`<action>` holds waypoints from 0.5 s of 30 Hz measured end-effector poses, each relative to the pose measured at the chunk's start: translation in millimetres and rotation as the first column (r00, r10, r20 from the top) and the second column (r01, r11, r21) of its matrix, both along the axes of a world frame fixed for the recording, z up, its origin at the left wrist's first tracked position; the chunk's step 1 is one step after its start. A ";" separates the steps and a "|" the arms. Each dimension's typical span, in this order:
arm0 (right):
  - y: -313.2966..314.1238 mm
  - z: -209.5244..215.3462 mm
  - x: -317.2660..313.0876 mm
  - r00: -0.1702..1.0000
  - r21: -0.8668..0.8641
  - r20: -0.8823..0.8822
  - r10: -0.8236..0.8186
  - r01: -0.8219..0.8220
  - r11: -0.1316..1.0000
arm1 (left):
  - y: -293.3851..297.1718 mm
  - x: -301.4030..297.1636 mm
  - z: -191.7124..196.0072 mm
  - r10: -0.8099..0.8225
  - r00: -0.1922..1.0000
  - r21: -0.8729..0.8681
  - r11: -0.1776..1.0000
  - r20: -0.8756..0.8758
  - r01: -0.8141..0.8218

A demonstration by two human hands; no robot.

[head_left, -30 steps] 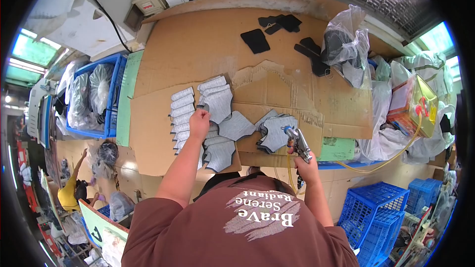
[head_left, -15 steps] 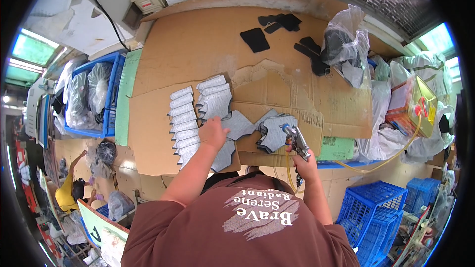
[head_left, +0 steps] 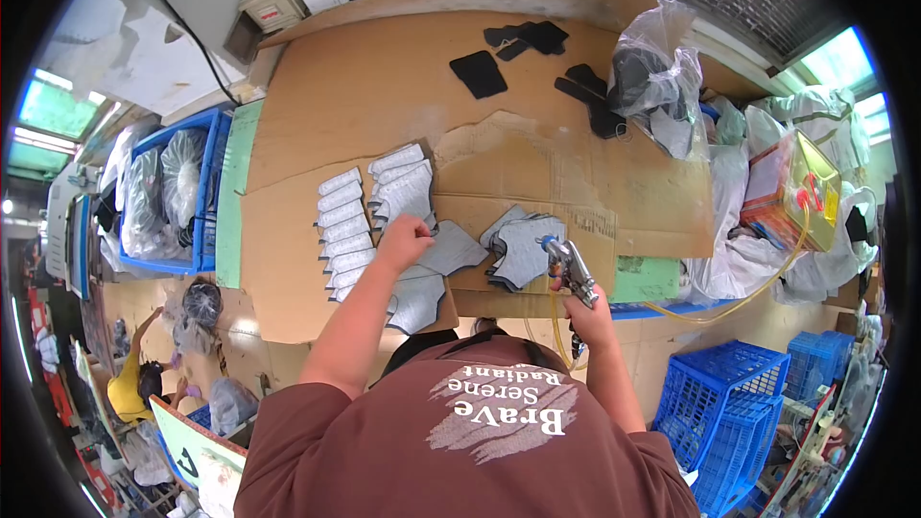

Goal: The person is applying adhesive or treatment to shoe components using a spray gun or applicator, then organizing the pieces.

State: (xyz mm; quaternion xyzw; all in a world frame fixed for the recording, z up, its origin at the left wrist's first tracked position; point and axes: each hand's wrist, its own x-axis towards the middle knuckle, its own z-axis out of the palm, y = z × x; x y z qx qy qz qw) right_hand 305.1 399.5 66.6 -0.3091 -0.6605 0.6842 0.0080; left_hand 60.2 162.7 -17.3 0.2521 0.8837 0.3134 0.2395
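Note:
My right hand grips a metal spray gun with a blue-ringed nozzle and a yellowish hose. Just left of the nozzle lies a stack of grey cut pieces with dark edges. My left hand is closed over the grey pieces, its fingers curled down; whatever they pinch is hidden. Beside it, an overlapping row of light grey pieces runs toward me, and another overlapping pile fans out beyond. One grey piece lies between my hands, another near the front edge.
Cardboard covers the bench. Black pieces and a plastic bag lie at the back. A hose runs to a yellow-and-red tin at right. Blue crates stand lower right, a filled blue bin left. Someone in yellow is far left.
My left thumb, which stuck out over the grey pieces, is now drawn in with the curled fingers. The spray gun stays in my right hand by the stack. The whole view has shifted slightly.

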 end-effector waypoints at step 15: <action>7.4 0.4 6.0 0.996 0.018 -0.016 -0.090 0.090 0.996 | -3.7 -9.7 6.9 -0.007 0.935 0.132 0.990 0.354 -0.043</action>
